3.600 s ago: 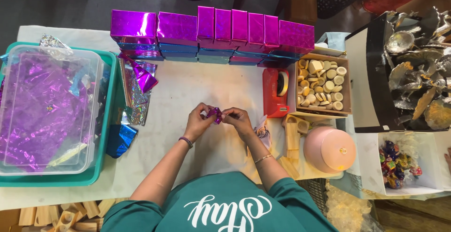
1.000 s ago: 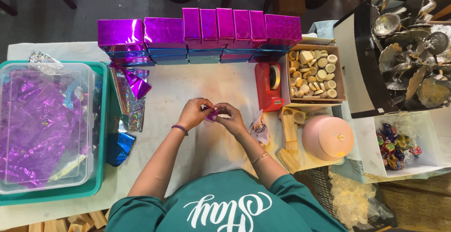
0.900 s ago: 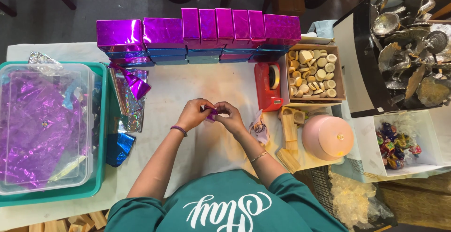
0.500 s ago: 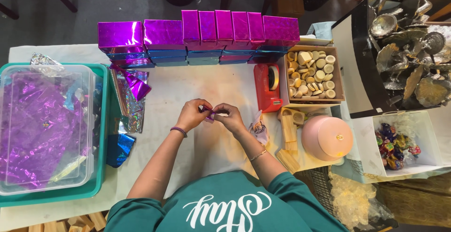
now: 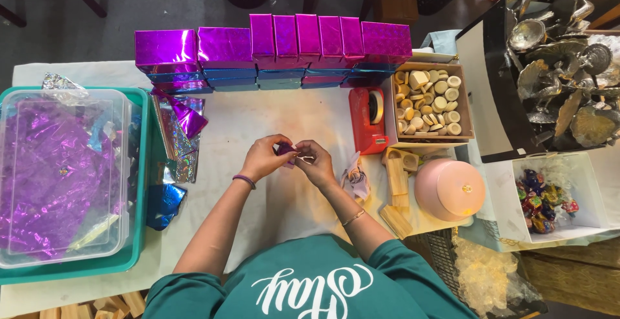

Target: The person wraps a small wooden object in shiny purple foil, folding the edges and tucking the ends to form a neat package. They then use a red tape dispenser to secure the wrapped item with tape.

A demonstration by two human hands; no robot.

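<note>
pinching a small purple foil piece [image 5: 285, 149] between both hands over the middle of the worktop [image 5: 284, 196]. left hand [image 5: 265, 157] and right hand [image 5: 316, 163] meet at the fingertips, fingers narrow and closed on the foil from either side, probably so it can be folded or twisted tight around something small; what is inside is hidden.

supplies sit in reach around the hands. a red tape dispenser [image 5: 367, 120] lies just right of the hands. beside it, an open box of small wooden pieces [image 5: 427, 102], too many to count. a row of shiny purple wrapped boxes [image 5: 271, 48] lines the far edge, about seven on top, stacked on blue ones below, likely parked out of the way. loose foil sheets [image 5: 177, 135] lie to the left, near one clear tub of purple foil [image 5: 61, 170] set in a teal tray [image 5: 139, 183]. one pink round lid or container [image 5: 449, 190] stands at right, with a few wooden blocks [image 5: 395, 183] beside it. one white box of coloured sweets [image 5: 542, 193] sits further right. silver ornaments [image 5: 562, 54] fill a dark tray, count unclear.

one bracelet on each wrist.
</note>
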